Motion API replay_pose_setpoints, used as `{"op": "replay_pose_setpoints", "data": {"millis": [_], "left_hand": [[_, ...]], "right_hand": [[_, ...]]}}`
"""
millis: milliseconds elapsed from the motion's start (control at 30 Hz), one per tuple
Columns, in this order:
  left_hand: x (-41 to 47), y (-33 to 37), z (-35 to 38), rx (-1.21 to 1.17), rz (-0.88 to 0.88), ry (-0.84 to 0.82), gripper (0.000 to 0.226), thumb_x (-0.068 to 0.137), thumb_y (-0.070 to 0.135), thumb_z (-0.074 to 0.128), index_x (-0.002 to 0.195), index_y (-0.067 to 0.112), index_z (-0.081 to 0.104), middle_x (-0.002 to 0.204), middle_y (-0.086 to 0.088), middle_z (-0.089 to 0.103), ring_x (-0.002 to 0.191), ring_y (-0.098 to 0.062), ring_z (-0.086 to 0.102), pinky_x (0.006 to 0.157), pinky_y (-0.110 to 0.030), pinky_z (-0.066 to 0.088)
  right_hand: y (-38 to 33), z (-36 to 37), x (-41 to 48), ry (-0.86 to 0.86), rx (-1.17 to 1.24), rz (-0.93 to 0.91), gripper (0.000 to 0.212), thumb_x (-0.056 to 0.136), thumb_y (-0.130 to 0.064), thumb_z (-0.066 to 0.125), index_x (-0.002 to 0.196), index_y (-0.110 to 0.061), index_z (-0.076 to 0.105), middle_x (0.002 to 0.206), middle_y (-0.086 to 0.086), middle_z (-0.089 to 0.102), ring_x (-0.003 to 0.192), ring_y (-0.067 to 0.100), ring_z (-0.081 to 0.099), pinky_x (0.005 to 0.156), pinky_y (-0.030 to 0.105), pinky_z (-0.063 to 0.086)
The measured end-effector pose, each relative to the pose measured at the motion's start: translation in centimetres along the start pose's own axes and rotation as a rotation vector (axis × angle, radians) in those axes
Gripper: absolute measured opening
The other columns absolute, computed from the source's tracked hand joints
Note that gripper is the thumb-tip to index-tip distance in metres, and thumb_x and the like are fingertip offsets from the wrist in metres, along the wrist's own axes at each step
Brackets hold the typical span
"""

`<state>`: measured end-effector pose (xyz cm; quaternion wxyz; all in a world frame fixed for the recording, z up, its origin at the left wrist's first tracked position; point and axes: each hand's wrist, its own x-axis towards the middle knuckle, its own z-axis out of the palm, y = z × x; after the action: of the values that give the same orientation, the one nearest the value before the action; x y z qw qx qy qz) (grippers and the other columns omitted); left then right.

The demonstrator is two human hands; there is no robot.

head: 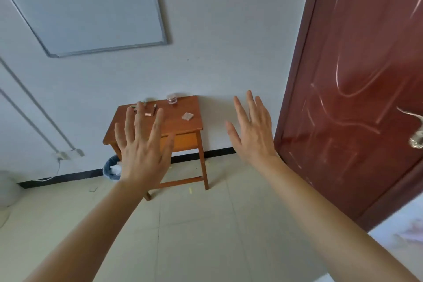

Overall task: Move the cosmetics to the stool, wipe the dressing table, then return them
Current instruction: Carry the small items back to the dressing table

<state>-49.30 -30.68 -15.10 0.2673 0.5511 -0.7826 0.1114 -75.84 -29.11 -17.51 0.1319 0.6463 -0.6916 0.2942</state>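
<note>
The left hand [143,155] and right hand [254,135] are hovering in the air in front of a small wooden bench [176,125], which is standing against the wall. The left hand is spreading its fingers [157,123] wide and holding nothing. The right hand is likewise stretching out flat and empty.

Lying on the bench top are a clear jar [172,99] at the back edge, a square compact [187,116] towards the right, and possibly lipstick tubes [150,114], partly hidden behind the left fingers. A blue bin [109,170] is sitting by the bench's leg, and a red-brown door [357,98] is standing at the right.
</note>
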Motion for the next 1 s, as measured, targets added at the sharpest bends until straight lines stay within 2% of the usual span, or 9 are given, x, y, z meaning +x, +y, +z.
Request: {"op": "replay_pose_setpoints", "data": {"millis": [100, 233, 433, 600, 733, 900, 1000], "left_hand": [[2.5, -4.0, 0.6, -0.002, -0.047, -0.003, 0.063, 0.097, 0.057, 0.017, 0.155, 0.031, 0.014, 0.163, -0.009, -0.001, 0.150, -0.028, -0.008, 0.118, -0.057, 0.001], [6.0, -7.3, 3.3, -0.023, -0.082, -0.007, 0.063, 0.097, 0.058, 0.016, 0.155, 0.034, 0.011, 0.163, -0.009, -0.001, 0.150, -0.027, -0.008, 0.118, -0.057, 0.002], [11.7, -11.3, 11.1, -0.023, -0.101, -0.057, 0.063, 0.097, 0.058, 0.018, 0.155, 0.035, 0.008, 0.163, -0.009, 0.001, 0.150, -0.028, -0.005, 0.118, -0.058, 0.005], [20.1, -14.6, 18.4, 0.049, -0.135, -0.156, 0.066, 0.096, 0.063, 0.009, 0.154, 0.033, 0.007, 0.163, -0.009, -0.003, 0.150, -0.028, -0.009, 0.118, -0.058, 0.004], [26.9, -16.7, 23.4, 0.076, -0.149, -0.240, 0.076, 0.089, 0.069, -0.008, 0.154, 0.031, 0.003, 0.163, -0.008, -0.009, 0.149, -0.026, -0.014, 0.119, -0.056, 0.000], [31.0, -18.6, 29.4, 0.065, -0.188, -0.357, 0.065, 0.099, 0.057, 0.021, 0.155, 0.028, 0.008, 0.163, -0.008, -0.008, 0.150, -0.027, -0.010, 0.118, -0.054, 0.005], [31.9, -20.3, 33.3, 0.065, -0.188, -0.454, 0.063, 0.099, 0.053, 0.026, 0.154, 0.027, 0.011, 0.163, -0.007, -0.006, 0.150, -0.027, -0.008, 0.119, -0.053, 0.009]], "right_hand": [[-4.0, 3.1, 3.5, -0.028, 0.034, -0.056, 0.065, 0.102, -0.055, 0.026, 0.158, -0.023, 0.015, 0.166, 0.011, 0.003, 0.152, 0.032, 0.007, 0.120, 0.051, 0.020], [-5.8, 8.0, 7.4, -0.061, 0.067, -0.110, 0.066, 0.102, -0.057, 0.027, 0.158, -0.023, 0.014, 0.166, 0.009, 0.003, 0.152, 0.031, 0.007, 0.121, 0.050, 0.020], [-4.4, 17.7, 13.8, -0.123, 0.093, -0.116, 0.066, 0.101, -0.056, 0.031, 0.157, -0.022, 0.016, 0.166, 0.010, 0.004, 0.151, 0.032, 0.011, 0.119, 0.049, 0.023], [-2.2, 26.2, 21.9, -0.199, 0.093, -0.122, 0.069, 0.101, -0.055, 0.037, 0.157, -0.023, 0.013, 0.165, 0.010, 0.002, 0.151, 0.031, 0.008, 0.120, 0.048, 0.020], [-0.4, 31.0, 29.0, -0.272, 0.095, -0.118, 0.072, 0.099, -0.055, 0.040, 0.156, -0.022, 0.011, 0.165, 0.011, 0.002, 0.151, 0.033, 0.008, 0.119, 0.048, 0.020], [1.1, 36.5, 34.4, -0.382, 0.100, -0.127, 0.078, 0.096, -0.055, 0.041, 0.157, -0.021, 0.009, 0.165, 0.011, -0.001, 0.152, 0.034, 0.004, 0.120, 0.047, 0.017], [1.6, 40.3, 35.9, -0.474, 0.146, -0.131, 0.079, 0.097, -0.052, 0.046, 0.157, -0.026, 0.002, 0.165, 0.010, -0.006, 0.152, 0.033, 0.000, 0.122, 0.047, 0.015]]}}
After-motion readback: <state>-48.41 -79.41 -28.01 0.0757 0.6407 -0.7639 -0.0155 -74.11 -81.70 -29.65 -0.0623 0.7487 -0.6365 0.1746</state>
